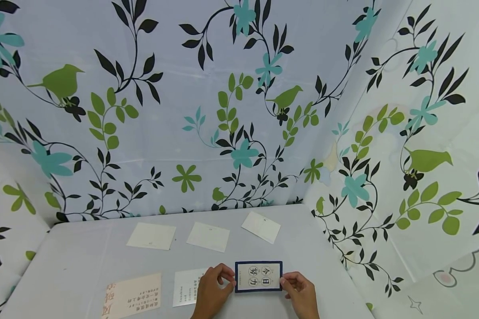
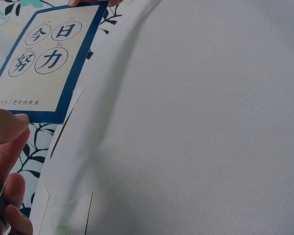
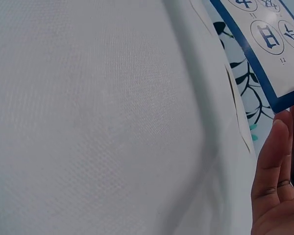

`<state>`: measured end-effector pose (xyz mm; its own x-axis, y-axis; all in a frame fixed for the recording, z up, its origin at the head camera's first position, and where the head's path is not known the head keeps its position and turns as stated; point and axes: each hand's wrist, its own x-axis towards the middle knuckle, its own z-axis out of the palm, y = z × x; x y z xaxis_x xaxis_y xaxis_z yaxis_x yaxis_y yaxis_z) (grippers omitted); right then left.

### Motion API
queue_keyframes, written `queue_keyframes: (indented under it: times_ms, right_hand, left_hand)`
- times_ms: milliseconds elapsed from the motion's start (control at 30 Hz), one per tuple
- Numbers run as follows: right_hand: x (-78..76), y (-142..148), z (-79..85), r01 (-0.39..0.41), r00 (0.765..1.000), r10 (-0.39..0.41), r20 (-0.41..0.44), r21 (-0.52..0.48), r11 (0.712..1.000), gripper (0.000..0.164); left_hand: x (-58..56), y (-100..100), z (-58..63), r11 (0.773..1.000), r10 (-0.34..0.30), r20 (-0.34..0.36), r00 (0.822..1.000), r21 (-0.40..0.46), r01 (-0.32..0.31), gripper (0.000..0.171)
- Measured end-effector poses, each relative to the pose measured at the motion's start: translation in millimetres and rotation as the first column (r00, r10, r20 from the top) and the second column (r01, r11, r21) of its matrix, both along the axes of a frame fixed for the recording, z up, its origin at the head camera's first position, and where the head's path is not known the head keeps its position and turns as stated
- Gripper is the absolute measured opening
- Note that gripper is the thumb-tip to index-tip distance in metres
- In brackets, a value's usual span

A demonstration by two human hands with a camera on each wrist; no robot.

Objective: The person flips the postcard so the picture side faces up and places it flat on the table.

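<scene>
A white card with a dark blue border [image 1: 259,276] and circled Chinese characters is held up between both hands, its printed side showing. My left hand [image 1: 215,287] pinches its left edge between thumb and index finger; in the left wrist view the other fingers curl loosely below the card [image 2: 44,61]. At the opposite edge my right hand [image 1: 301,292] pinches the lower corner, as the right wrist view shows beside the card's blue border [image 3: 257,61]. Just left of the left hand lies a white text card [image 1: 185,285], partly covered by that hand.
A peach card with red and dark print [image 1: 137,296] lies at the front left of the white table [image 1: 84,261]. Along the back are three pale cards: left [image 1: 151,235], middle [image 1: 209,236] and right [image 1: 261,227]. A leaf-and-bird patterned cloth [image 1: 163,124] rises behind and on both sides.
</scene>
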<state>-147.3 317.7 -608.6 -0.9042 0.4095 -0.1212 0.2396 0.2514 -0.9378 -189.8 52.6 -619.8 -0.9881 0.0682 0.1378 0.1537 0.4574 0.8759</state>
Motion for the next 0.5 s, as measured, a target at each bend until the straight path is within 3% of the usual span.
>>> queue_keyframes:
  times_ms: [500]
  right_hand:
    - [-2.9, -4.5, 0.6, 0.027, 0.999, -0.027, 0.02, -0.007, 1.0, 0.015]
  left_hand:
    - [0.7, -0.8, -0.5, 0.999, 0.039, -0.018, 0.999, 0.011, -0.039, 0.028]
